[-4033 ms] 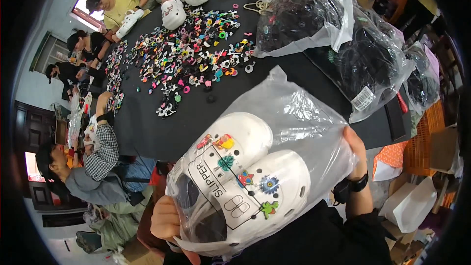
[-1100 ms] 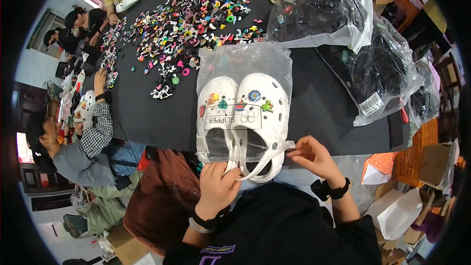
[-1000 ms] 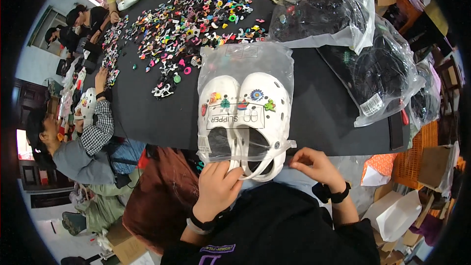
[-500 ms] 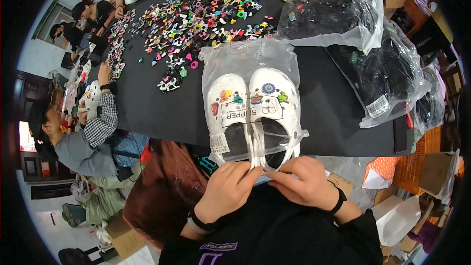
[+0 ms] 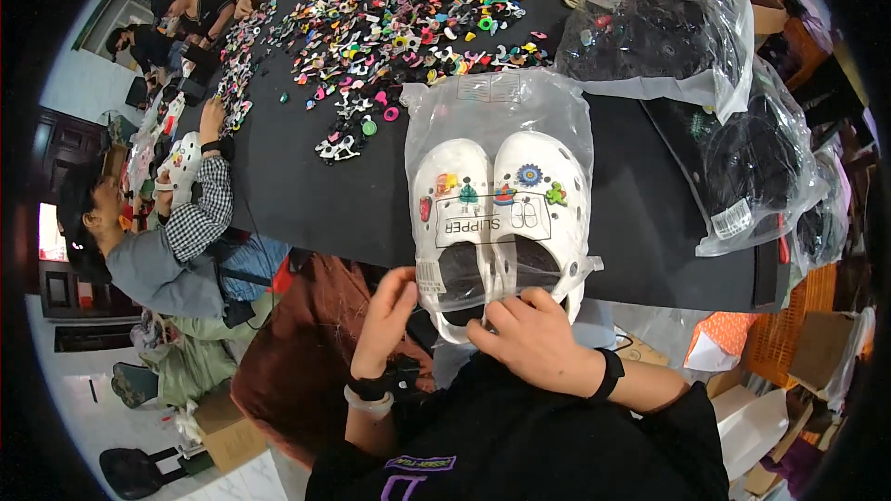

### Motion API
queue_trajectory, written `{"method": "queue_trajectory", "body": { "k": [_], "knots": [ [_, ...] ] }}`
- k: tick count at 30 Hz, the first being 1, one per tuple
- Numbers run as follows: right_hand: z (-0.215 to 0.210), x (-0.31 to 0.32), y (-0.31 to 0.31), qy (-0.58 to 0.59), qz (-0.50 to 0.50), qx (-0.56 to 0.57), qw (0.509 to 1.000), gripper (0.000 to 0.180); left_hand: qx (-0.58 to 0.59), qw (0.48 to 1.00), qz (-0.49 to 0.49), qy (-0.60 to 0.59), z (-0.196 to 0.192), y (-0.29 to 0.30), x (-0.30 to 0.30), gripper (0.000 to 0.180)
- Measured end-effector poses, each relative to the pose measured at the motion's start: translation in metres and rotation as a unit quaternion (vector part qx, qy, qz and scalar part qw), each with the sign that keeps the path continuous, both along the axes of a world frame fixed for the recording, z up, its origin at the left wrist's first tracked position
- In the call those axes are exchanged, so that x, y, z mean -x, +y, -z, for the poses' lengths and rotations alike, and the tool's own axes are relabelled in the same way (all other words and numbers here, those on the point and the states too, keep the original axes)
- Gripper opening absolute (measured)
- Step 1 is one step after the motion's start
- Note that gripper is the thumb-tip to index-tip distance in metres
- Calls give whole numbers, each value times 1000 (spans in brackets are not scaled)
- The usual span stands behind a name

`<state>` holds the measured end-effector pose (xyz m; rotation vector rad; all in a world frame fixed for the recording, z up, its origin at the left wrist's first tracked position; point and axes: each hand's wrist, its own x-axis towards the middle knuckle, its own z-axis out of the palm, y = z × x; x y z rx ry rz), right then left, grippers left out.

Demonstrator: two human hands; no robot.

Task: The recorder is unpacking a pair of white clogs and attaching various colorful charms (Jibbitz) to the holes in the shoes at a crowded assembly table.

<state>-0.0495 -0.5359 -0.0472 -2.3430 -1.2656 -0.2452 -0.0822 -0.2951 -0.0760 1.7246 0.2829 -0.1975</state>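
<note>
A pair of white clogs (image 5: 548,162) with colourful charms lies inside a clear plastic bag (image 5: 497,107), toes pointing away from me. Their heels and straps stick out of the bag's near end at the table edge. My right hand (image 5: 534,343) is closed at this near end, fingers curled over the plastic beside the heel straps. At the bag's near left corner is my left hand (image 5: 383,320), thumb and fingers slightly apart. Its fingertips are close to the plastic; whether they touch it is unclear.
Loose shoe charms (image 5: 408,28) cover much of the black table (image 5: 306,195). Bagged dark clogs (image 5: 650,32) lie at the far right, with another bag (image 5: 756,167) nearer. On the left, a co-worker (image 5: 172,241) handles a white clog (image 5: 183,167). Boxes stand to the right.
My left hand has left the middle of the straps and moved to the bag's left corner. My right hand has shifted toward the middle of the bag's near end. The view has turned slightly.
</note>
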Motion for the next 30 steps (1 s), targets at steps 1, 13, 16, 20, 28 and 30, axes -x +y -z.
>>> {"method": "queue_trajectory", "body": {
  "k": [1, 13, 16, 20, 28, 30],
  "knots": [
    [2, -4, -4, 19, -10, -25, 999, 16, 19, 1000, 4, -16, 9, -1, 5, 29],
    [-14, -16, -52, 81, 26, -135, 987, 32, -57, 935, 81, -340, -10, -28, -10, 47],
    [-11, -17, -64, 96, -4, -135, 986, 37, -78, 917, 93, -380, 0, -27, -9, 43],
    [-13, -18, -71, 101, -48, -107, 988, 33, -226, 857, 3, -463, -6, -45, -16, 30],
    [2, -13, -83, 114, 3, -306, 945, 25, -318, 841, 26, -436, -20, -35, -67, 28],
    [9, -12, -96, 195, 60, -377, 904, 28, -206, 900, 22, -384, -10, -45, -58, 32]
  ]
}}
